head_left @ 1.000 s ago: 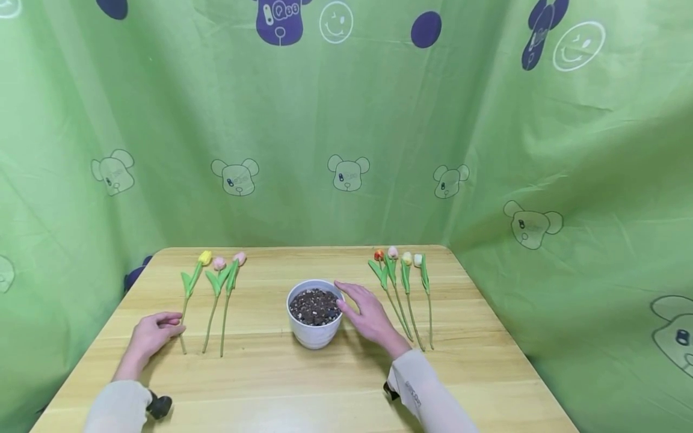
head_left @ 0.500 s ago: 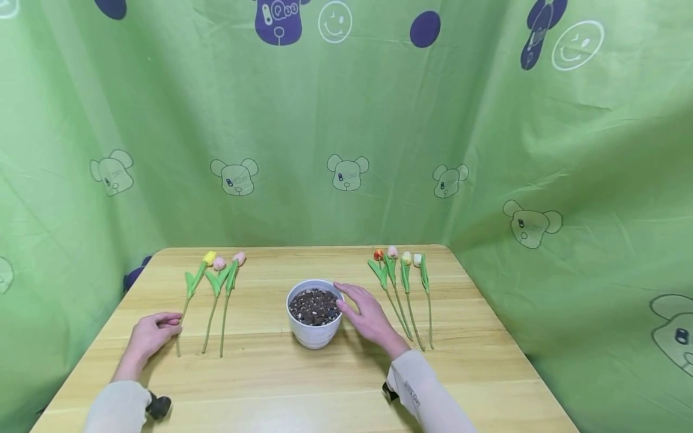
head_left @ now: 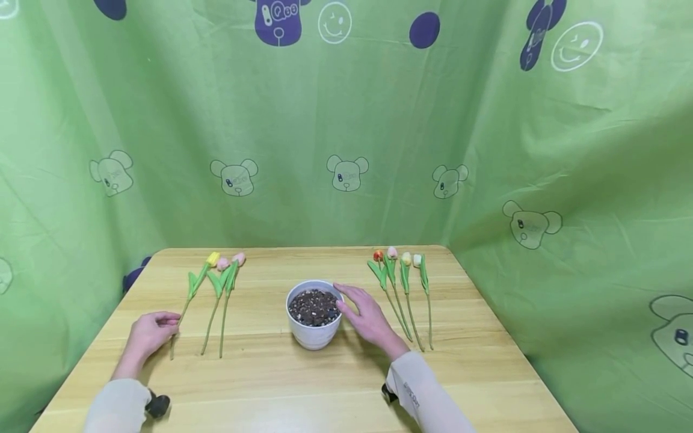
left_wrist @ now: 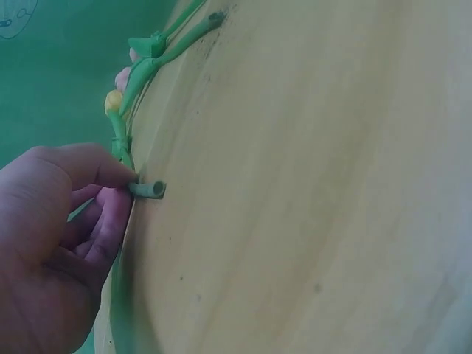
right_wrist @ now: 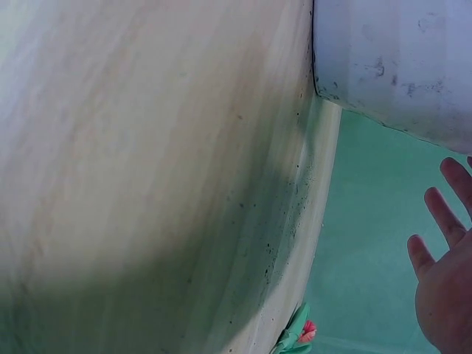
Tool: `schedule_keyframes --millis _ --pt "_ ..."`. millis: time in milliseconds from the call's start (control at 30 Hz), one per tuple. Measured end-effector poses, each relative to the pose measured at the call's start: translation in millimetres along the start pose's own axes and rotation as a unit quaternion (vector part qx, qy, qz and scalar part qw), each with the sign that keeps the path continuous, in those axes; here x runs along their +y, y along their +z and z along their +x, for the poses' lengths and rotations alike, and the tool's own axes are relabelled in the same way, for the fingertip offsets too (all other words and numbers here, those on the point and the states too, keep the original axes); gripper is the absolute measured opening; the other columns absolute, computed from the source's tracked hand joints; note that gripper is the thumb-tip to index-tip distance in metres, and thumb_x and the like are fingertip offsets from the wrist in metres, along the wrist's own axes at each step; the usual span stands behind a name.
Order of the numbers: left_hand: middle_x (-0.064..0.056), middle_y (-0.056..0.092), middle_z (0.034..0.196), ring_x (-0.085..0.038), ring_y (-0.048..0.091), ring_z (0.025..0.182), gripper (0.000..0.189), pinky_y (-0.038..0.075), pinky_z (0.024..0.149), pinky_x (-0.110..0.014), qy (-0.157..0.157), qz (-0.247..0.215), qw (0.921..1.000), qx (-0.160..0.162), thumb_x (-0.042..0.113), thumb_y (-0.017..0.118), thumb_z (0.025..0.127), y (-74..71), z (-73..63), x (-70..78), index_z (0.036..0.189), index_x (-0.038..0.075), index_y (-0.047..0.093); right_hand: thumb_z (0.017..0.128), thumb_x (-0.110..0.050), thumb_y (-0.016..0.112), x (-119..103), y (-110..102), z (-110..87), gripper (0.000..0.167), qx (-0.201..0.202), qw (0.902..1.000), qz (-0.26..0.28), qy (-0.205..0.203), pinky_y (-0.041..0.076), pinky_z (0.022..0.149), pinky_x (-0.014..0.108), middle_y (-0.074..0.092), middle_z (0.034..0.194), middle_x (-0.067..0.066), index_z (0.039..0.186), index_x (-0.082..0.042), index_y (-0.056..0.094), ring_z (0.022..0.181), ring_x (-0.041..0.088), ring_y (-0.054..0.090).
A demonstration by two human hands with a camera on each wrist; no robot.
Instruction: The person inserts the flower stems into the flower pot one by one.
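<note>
In the head view my left hand [head_left: 151, 334] pinches the lower stem of a yellow tulip [head_left: 192, 291] between thumb and fingertips. The cut end of that green stem [left_wrist: 150, 189] pokes out past the fingertips in the left wrist view. The yellow bloom lies close against a pink tulip [head_left: 222, 264], with another pink tulip [head_left: 239, 258] beside it. My right hand [head_left: 370, 316] touches the right rim of a white pot [head_left: 314, 334] filled with dark soil, its fingers extended. The right wrist view shows spread fingers [right_wrist: 444, 217] by the pot's wall.
To the right of the pot lie several tulips: a red one [head_left: 378, 256], a pink one [head_left: 392, 252], a pale yellow one [head_left: 406, 259] and a white one [head_left: 417, 260]. They rest on a wooden table [head_left: 260, 391]. Green printed curtains [head_left: 292, 204] hang around its back and sides.
My left hand has shifted slightly left with the yellow tulip's stem. The yellow bloom has swung right, and the nearest pink bloom has shifted a little right. My right hand and the pot have stayed put.
</note>
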State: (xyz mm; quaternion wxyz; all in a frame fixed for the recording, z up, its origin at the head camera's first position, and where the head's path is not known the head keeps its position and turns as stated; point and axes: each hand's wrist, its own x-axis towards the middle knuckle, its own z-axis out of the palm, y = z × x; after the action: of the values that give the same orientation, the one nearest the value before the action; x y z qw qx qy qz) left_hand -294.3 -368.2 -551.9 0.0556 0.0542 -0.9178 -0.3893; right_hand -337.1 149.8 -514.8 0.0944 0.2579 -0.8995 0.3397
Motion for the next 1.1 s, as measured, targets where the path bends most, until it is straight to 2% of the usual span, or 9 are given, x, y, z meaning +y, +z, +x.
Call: schedule_keyframes --millis 133,333,500,567,800,1100 --pt "-0.023 0.076 0.106 -0.024 0.073 0.089 0.037 0.055 0.067 -0.016 0.000 -0.001 1.0000 -0.004 0.007 0.073 0.087 -4.0 -0.7 0.2 0.120 -0.009 0.069 0.108 -0.047 0.049 -1 0 -0.5 0.053 0.002 1.0000 -0.002 -0.002 0.034 0.123 0.063 0.052 0.157 0.010 0.156 -0.026 0.047 0.145 0.033 0.046" --pt "-0.024 0.075 0.107 -0.023 0.072 0.089 0.037 0.055 0.067 -0.015 0.007 0.002 1.0000 -0.001 0.007 0.073 0.089 -10.2 -1.7 -0.1 0.121 -0.009 0.069 0.107 -0.047 0.049 1 1 0.1 0.052 0.005 1.0000 -0.005 -0.002 0.034 0.123 0.061 0.052 0.156 0.006 0.155 -0.027 0.048 0.145 0.032 0.047" --pt "-0.028 0.073 0.113 -0.037 0.071 0.098 0.038 0.053 0.069 -0.017 0.014 0.008 0.9999 -0.002 0.009 0.072 0.089 -13.8 -3.3 -1.5 0.121 -0.009 0.069 0.107 -0.047 0.050 2 2 -0.9 0.051 0.008 1.0000 -0.003 0.001 0.034 0.123 0.062 0.053 0.156 0.005 0.155 -0.028 0.048 0.145 0.031 0.047" --pt "-0.029 0.073 0.114 -0.039 0.070 0.100 0.038 0.053 0.069 -0.018 0.015 0.009 0.9998 -0.001 0.009 0.072 0.089 -15.0 -4.2 -2.3 0.122 -0.009 0.068 0.107 -0.047 0.049 2 2 -0.9 0.051 0.008 1.0000 -0.002 0.001 0.034 0.123 0.061 0.052 0.156 0.005 0.155 -0.028 0.048 0.145 0.031 0.047" --pt "-0.026 0.074 0.109 -0.025 0.070 0.092 0.033 0.053 0.070 -0.017 0.030 0.010 0.9995 -0.008 0.007 0.071 0.092 -17.4 -5.1 -4.6 0.120 -0.010 0.069 0.108 -0.046 0.049 3 3 -0.7 0.051 0.006 1.0000 0.004 0.006 0.034 0.123 0.061 0.052 0.156 0.006 0.155 -0.028 0.047 0.145 0.031 0.047" --pt "-0.028 0.073 0.112 -0.033 0.069 0.095 0.029 0.053 0.073 -0.023 0.031 0.020 0.9993 0.003 0.006 0.069 0.093 -13.9 -4.5 -8.6 0.118 -0.007 0.071 0.108 -0.046 0.049 3 5 -0.5 0.050 0.007 0.9999 0.009 0.009 0.034 0.123 0.062 0.052 0.156 0.005 0.155 -0.029 0.048 0.145 0.031 0.047"
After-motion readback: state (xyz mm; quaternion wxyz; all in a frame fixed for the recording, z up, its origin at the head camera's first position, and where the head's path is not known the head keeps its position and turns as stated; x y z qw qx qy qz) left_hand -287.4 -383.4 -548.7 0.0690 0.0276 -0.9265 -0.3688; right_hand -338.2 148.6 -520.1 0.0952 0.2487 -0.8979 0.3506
